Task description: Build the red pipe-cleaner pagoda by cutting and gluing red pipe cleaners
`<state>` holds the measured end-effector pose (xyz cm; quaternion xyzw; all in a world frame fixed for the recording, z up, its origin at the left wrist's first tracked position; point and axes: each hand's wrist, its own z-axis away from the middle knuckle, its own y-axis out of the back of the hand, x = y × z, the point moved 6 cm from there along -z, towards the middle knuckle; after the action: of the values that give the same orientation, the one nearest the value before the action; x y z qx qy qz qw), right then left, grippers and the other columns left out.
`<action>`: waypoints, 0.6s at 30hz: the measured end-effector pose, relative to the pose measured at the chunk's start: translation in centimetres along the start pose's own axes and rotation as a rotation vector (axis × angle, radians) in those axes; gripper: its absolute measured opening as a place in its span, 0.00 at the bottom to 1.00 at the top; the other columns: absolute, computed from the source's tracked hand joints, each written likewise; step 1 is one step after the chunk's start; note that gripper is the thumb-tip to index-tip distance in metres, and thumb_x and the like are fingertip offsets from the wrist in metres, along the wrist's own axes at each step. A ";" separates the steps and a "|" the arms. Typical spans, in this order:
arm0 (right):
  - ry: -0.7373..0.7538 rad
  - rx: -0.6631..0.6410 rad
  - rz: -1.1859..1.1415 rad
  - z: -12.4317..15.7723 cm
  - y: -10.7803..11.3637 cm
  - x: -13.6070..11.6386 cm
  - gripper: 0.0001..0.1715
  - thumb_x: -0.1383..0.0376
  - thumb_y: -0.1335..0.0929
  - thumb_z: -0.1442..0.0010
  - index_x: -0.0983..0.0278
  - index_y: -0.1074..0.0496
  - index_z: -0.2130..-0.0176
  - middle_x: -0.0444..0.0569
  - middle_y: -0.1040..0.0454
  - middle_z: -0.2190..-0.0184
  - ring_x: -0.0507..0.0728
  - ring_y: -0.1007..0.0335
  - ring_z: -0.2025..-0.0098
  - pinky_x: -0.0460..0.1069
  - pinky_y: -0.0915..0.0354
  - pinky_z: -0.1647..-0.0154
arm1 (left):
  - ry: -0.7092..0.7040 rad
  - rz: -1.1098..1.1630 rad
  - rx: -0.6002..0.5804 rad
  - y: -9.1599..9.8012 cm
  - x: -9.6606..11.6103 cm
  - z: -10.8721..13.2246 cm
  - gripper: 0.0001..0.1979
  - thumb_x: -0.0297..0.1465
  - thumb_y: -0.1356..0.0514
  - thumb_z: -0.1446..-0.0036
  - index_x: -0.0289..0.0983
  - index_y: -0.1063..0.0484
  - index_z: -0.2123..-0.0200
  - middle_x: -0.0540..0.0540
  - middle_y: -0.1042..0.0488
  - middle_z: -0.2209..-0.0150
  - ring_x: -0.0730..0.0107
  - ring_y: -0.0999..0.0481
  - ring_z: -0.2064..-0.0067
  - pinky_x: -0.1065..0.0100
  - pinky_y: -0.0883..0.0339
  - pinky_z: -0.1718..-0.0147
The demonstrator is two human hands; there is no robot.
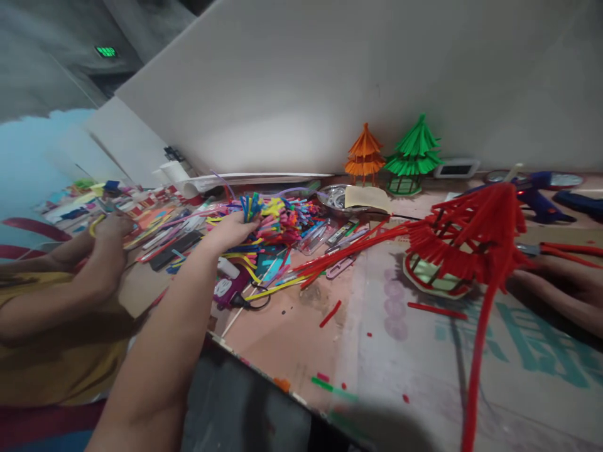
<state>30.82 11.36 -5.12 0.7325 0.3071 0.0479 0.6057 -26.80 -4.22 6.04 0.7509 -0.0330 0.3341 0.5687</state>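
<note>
Craft workshop, cluttered worktable point(276, 336), bundled pipe cleaners point(288, 220), glue gun point(536, 199), lit green sign point(106, 51)

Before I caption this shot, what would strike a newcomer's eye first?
A bright red pagoda-like model at right, with a long red strand in front. An orange model and a green model stand behind it, by the pale panel. Left of centre, the left hand touches multicoloured fuzzy stems.

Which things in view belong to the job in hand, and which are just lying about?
Probably in the job:
- red model, beside the right hand
- pipe cleaners, at the left hand
- red strips
- pliers, perhaps

Apparently just lying about:
- orange model
- green model
- purple box
</note>
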 end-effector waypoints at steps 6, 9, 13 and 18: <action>0.030 0.027 -0.008 0.1 -0.1 0.2 0.34 0.32 0.38 0.45 0.54 0.21 0.64 0.46 0.18 0.64 0.64 0.21 0.65 0.57 0.26 0.66 | 0.002 0.165 -0.043 0.2 -1.0 0.1 0.28 0.53 0.38 0.51 0.36 0.22 0.58 0.42 0.17 0.59 0.54 0.20 0.58 0.58 0.26 0.56; 0.045 0.037 -0.001 0.1 0.0 0.3 0.34 0.33 0.38 0.45 0.53 0.20 0.64 0.46 0.18 0.64 0.64 0.21 0.66 0.57 0.26 0.67 | 0.004 0.180 -0.067 0.1 -1.0 0.3 0.32 0.55 0.36 0.54 0.37 0.23 0.54 0.42 0.17 0.56 0.52 0.20 0.55 0.56 0.27 0.53; 0.059 0.068 0.012 0.1 0.0 0.4 0.34 0.32 0.38 0.45 0.54 0.21 0.64 0.46 0.18 0.64 0.64 0.21 0.65 0.57 0.26 0.66 | 0.030 0.143 -0.105 -0.2 -0.9 0.8 0.35 0.56 0.35 0.56 0.37 0.24 0.51 0.41 0.18 0.51 0.49 0.21 0.51 0.54 0.28 0.50; 0.077 0.036 0.017 0.2 -0.2 0.3 0.34 0.33 0.38 0.44 0.53 0.21 0.62 0.46 0.19 0.63 0.63 0.22 0.64 0.56 0.27 0.66 | -0.075 -0.054 -0.365 -1.3 0.5 2.1 0.38 0.52 0.30 0.59 0.40 0.25 0.45 0.42 0.21 0.44 0.47 0.23 0.44 0.58 0.30 0.45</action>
<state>31.05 11.32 -5.47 0.7434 0.3247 0.0758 0.5799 -24.88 -5.46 4.91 0.6477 -0.0940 0.2792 0.7026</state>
